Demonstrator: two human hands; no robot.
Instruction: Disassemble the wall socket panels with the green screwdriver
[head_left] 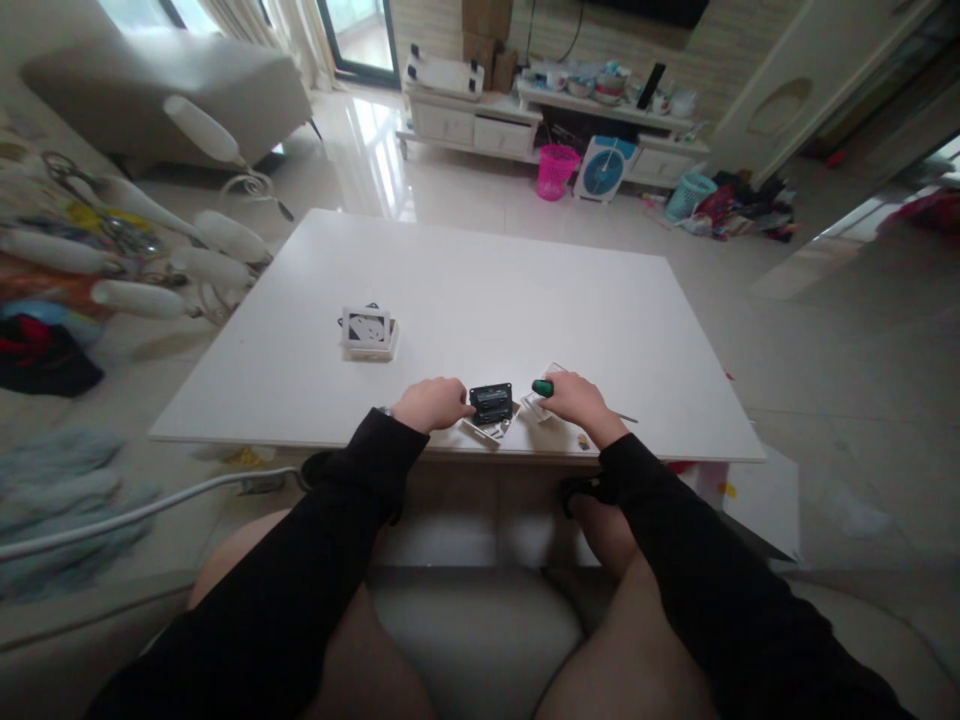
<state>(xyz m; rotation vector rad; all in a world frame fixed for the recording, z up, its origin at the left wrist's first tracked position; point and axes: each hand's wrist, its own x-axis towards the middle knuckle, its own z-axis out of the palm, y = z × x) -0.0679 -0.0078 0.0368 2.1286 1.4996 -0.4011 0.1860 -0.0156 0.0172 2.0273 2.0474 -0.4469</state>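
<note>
My left hand (433, 404) is closed, its fingertips pinching the left edge of a black rectangular part (492, 402) with small holes at its corners. The part stands tilted above a small open white box (480, 432), which has small pieces in it too blurred to name. In my closed right hand (577, 402) is a screwdriver (543, 387). Its green handle sticks out to the left and its thin metal shaft comes out on the right. Under the right fingers lies a white plastic piece (535, 406); whether they touch it I cannot tell.
On the white table (465, 290), a stack of white frames and boxes with black parts (369, 335) sits at the left. A small coloured spot (583, 441) is near the front edge. A lamp with several white shades (217, 262) reaches beside the table's left edge.
</note>
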